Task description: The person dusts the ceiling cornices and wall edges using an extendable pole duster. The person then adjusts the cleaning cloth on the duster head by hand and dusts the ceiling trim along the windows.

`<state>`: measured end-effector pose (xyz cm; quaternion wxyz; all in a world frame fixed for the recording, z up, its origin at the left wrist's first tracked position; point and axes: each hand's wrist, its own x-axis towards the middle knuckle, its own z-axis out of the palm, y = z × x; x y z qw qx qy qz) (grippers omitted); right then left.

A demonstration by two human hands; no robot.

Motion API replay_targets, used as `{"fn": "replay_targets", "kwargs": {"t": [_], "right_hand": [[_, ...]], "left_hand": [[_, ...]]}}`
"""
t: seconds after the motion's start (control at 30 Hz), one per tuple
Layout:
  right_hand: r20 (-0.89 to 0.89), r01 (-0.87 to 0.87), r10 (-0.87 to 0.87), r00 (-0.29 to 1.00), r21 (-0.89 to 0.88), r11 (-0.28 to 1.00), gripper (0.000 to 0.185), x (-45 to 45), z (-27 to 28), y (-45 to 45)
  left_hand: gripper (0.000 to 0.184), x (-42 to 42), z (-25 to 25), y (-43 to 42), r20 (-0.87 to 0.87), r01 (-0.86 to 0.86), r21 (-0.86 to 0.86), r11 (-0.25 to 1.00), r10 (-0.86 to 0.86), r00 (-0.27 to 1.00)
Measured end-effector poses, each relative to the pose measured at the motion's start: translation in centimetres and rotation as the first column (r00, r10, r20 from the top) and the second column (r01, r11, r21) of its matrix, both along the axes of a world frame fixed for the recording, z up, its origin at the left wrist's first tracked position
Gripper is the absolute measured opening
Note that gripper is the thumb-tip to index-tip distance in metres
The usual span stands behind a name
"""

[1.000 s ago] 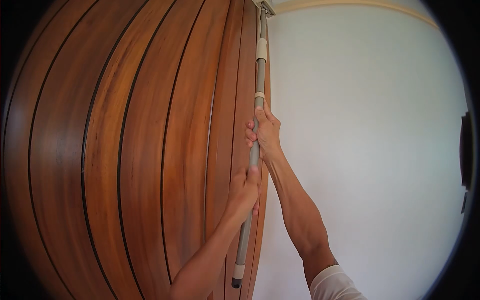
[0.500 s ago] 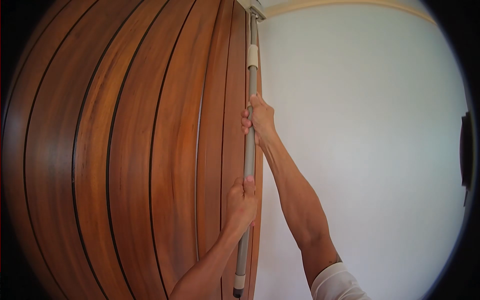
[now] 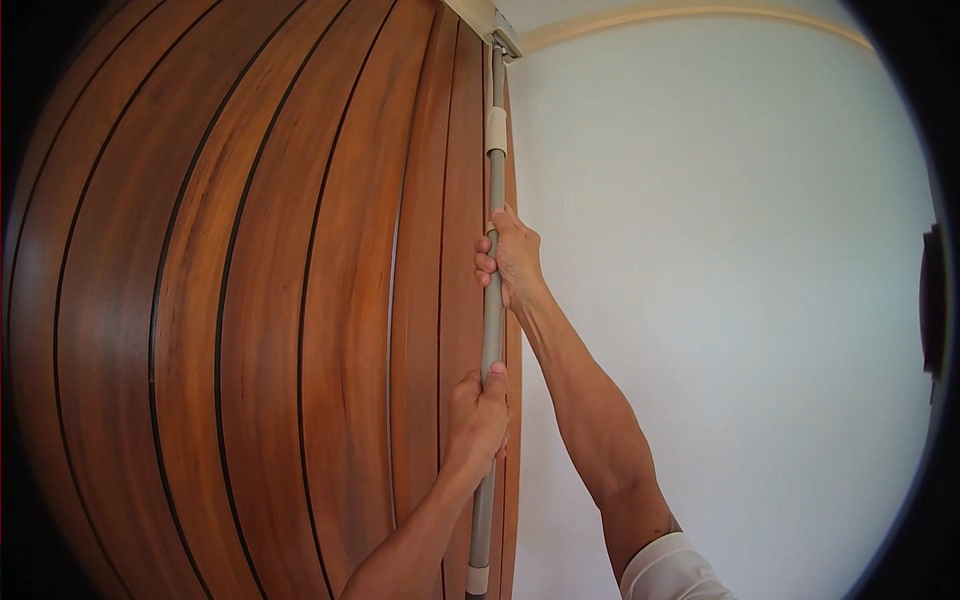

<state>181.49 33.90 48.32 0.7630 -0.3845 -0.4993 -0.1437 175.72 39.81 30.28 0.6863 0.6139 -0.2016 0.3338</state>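
A long grey pole [image 3: 493, 330] with cream collars runs nearly upright along the edge of the wood panelling. My right hand [image 3: 513, 256] wraps round its middle, fingers curled to the left side. Lower down, my left hand [image 3: 480, 415] grips the same pole, thumb lying along it. The pole's top end meets a flat head [image 3: 506, 44] near the ceiling; how they join is too small to tell. The pole's bottom end reaches the lower edge of the view.
Brown wooden panelling [image 3: 265, 300] with dark vertical grooves fills the left. A pale wall [image 3: 740, 280] stands on the right, with a cream curved trim [image 3: 690, 13] above. A dark object [image 3: 932, 300] shows at the far right edge.
The pole and both hands have shifted down and slightly left in view. More of the cream area around the pole's top shows. Both hands still hold the pole.
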Motion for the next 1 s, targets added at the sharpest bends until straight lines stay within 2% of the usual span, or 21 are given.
{"fn": "replay_targets", "kwargs": {"t": [0.03, 0.17, 0.2, 0.3, 0.43, 0.5, 0.63, 0.77, 1.0], "right_hand": [[-0.018, -0.011, 0.011, 1.000, -0.008, 1.000, 0.032, 0.0, 0.0, 0.1], [-0.020, -0.035, 0.035, 0.999, -0.014, 0.999, 0.032, -0.4, -0.2, 0.0], [-0.006, -0.041, 0.041, 0.999, -0.006, 0.999, 0.018, -0.5, -0.3, 0.0], [-0.011, -0.047, 0.048, 0.999, 0.013, 0.999, 0.013, -0.6, -0.2, 0.1], [-0.011, 0.010, -0.010, 1.000, 0.026, 1.000, 0.012, -0.1, 0.0, 0.0], [-0.016, -0.022, 0.022, 1.000, -0.003, 1.000, 0.014, 0.2, 0.1, 0.0], [0.008, -0.067, 0.067, 0.998, 0.002, 0.998, 0.018, 0.0, 0.2, -0.1], [0.028, -0.038, 0.037, 0.999, 0.010, 0.999, 0.018, -0.3, 0.2, -0.5], [0.027, -0.026, 0.026, 0.999, 0.002, 1.000, 0.020, -1.2, -0.3, -0.7]], "left_hand": [[0.041, -0.2, 0.0, 0.0, -0.002, -0.004, 0.002, 1.000, 0.004, 1.000], [0.041, -0.6, -0.1, 0.3, -0.013, -0.008, 0.001, 1.000, 0.008, 1.000], [0.040, -0.7, -0.1, 0.3, -0.021, -0.005, 0.004, 1.000, 0.005, 1.000], [0.040, -1.1, 0.1, 0.3, -0.034, 0.019, 0.001, 1.000, -0.019, 0.999], [0.040, -1.1, -0.1, 0.3, -0.038, 0.031, 0.004, 1.000, -0.031, 0.999], [0.040, -1.3, 0.0, 0.2, 0.020, 0.017, 0.055, 0.998, -0.018, 1.000], [0.039, -1.0, 0.2, -0.1, 0.010, 0.013, 0.021, 1.000, -0.013, 1.000], [0.039, -0.9, 0.1, -0.4, 0.050, 0.032, 0.014, 0.999, -0.033, 0.998], [0.038, -1.0, 0.0, -0.6, 0.055, -0.060, 0.036, 0.998, 0.058, 0.997]]}}
